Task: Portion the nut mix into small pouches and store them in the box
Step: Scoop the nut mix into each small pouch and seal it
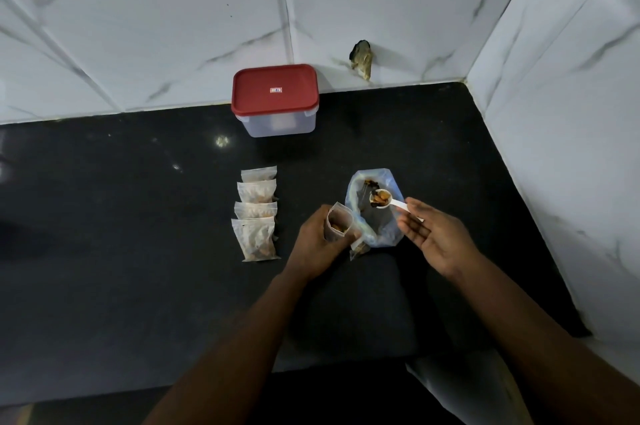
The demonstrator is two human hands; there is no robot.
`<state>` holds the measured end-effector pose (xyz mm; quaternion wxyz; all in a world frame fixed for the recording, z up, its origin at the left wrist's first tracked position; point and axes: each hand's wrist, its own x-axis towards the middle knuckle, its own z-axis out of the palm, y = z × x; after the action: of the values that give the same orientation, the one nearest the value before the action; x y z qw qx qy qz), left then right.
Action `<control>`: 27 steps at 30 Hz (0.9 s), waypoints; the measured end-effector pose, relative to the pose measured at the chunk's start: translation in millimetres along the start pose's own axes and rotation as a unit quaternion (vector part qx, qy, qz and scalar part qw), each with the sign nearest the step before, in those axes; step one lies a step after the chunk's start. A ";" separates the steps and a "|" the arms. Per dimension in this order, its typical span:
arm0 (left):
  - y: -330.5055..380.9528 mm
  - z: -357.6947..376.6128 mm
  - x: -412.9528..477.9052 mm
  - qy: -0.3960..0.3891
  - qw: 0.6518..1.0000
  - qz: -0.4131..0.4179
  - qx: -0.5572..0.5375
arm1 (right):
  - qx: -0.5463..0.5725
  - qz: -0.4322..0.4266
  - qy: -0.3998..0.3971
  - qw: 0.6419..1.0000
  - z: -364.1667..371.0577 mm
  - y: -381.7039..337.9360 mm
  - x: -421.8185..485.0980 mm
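Note:
My left hand (317, 244) grips a small clear pouch (338, 224) upright with its mouth open and a few nuts inside. My right hand (434, 237) holds a white scoop (388, 200) filled with nut mix, hovering over the bluish bag of nut mix (375, 206) just right of the pouch. Several filled pouches (257, 213) lie in a overlapping column to the left. The clear box with its red lid (275, 92) shut stands at the back by the wall.
The black countertop (138, 217) meets white marble-tile walls at the back and right. A dark scrap (362, 57) sticks on the back wall. Another small pouch (358, 248) lies under the held one. The counter's front edge runs near my forearms.

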<state>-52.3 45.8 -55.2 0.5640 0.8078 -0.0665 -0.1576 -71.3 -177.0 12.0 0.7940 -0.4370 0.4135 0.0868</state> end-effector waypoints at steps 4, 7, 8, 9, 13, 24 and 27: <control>2.4 0.0 -0.2 -0.008 1.000 -0.015 0.003 | -0.009 -0.015 -0.030 0.999 0.6 -3.2 -9.9; 0.7 -0.2 -0.1 -0.010 1.000 -0.009 0.012 | -0.026 -0.024 -0.058 0.998 5.7 -0.7 -18.8; -0.4 -0.4 -0.1 -0.009 1.000 -0.004 0.013 | -0.039 -0.026 -0.068 0.997 8.3 1.0 -22.3; -1.2 -0.6 -0.3 -0.008 1.000 0.001 0.013 | -0.054 -0.028 -0.079 0.995 10.9 3.1 -25.6; 0.5 -0.5 -1.7 -0.018 1.000 0.003 -0.014 | -0.122 -0.060 -0.110 0.985 20.5 14.6 -33.7; -0.3 0.6 -3.9 -0.002 1.000 0.024 -0.009 | -0.544 -0.503 -0.166 0.651 8.9 46.7 -23.0; -1.9 -0.1 -4.5 0.000 1.000 0.030 -0.001 | -0.576 -0.557 -0.170 0.574 0.9 51.1 -18.2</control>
<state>-56.6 47.8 -56.1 0.5694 0.8049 -0.0901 -0.1406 -108.0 -141.4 -6.2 0.3221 -0.9238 -0.1909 -0.0801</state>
